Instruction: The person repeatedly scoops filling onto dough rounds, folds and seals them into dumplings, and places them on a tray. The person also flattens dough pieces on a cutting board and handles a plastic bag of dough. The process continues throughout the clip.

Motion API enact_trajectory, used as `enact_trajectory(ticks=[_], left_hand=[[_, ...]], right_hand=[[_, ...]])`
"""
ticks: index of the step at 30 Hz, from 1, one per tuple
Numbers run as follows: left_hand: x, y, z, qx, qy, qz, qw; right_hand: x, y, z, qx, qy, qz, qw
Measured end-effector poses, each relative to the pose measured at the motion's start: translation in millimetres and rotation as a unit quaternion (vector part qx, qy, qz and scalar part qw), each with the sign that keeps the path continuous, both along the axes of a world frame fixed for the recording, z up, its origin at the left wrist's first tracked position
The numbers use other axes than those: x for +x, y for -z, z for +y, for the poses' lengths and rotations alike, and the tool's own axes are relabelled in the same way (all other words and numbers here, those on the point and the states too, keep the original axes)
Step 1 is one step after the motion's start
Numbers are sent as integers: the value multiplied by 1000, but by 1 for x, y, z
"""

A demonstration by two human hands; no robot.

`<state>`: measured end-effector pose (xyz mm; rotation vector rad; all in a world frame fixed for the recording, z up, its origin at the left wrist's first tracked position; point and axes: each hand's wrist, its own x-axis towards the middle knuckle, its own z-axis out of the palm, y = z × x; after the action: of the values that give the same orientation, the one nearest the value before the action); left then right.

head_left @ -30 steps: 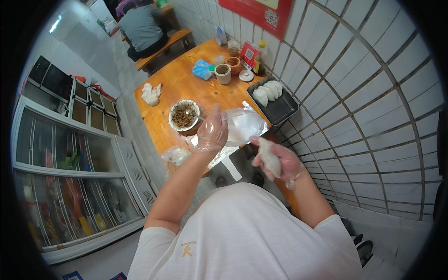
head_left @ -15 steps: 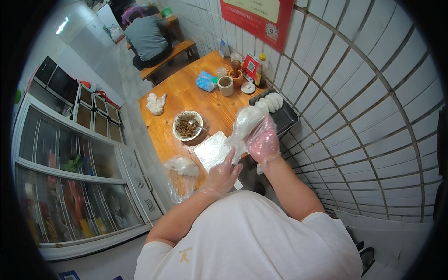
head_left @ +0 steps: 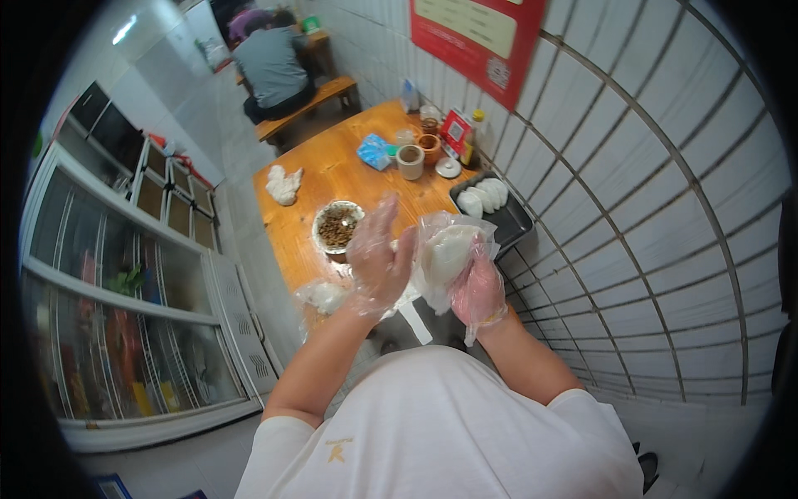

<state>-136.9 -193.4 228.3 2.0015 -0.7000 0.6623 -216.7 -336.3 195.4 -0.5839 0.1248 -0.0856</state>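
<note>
My right hand (head_left: 480, 293), in a clear plastic glove, grips a clear plastic sheet or bag (head_left: 428, 229) with a flat white round of dough (head_left: 449, 254) in it. Raised beside it is my left hand (head_left: 378, 259), also gloved, fingers outstretched and nothing in it. Beyond the left hand stands a bowl (head_left: 316, 229) of brown minced filling (head_left: 339, 223). A white board (head_left: 413, 323) lies below the hands, largely covered by them. Past my right hand a black tray (head_left: 517, 224) holds several white half-moon dumplings (head_left: 485, 198).
On the wooden table (head_left: 378, 187) are a clear bag with white contents (head_left: 322, 294), a crumpled white lump (head_left: 283, 185), a blue packet (head_left: 373, 151), and jars (head_left: 410, 162). A tiled wall (head_left: 615, 208) borders the right; a glass-door cabinet (head_left: 125, 308) stands left. Someone sits on a bench (head_left: 307, 106).
My left hand has left the plastic and risen up and left, its fingers opening. My right hand has lowered slightly, and the dough round now shows flat through the plastic.
</note>
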Motion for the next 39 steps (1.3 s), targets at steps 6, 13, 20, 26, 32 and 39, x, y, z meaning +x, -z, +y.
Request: enact_trajectory(ticks=[6,13,20,26,32,39], left_hand=[[-29,27,-25,-145,250,194,937],[-31,21,-56,-466,224,443,732],[-9,6,-37,-442,159,416,779],[-7,-14,-32,-135,231,307,913],[-12,-37,-42,-23,380,237,894],[-11,-33,-33,8,373,382,845]], right_hand=[[1,0,-4,-68,85,-75,991],[25,-3,13,-197,178,-83,960],[-2,14,-15,-86,164,-2,983],[-36,-19,-77,-459,260,-80,845],[-49,-54,-88,-573,-229,26,786],[-102,-38,-92,-678,-231,66,694]])
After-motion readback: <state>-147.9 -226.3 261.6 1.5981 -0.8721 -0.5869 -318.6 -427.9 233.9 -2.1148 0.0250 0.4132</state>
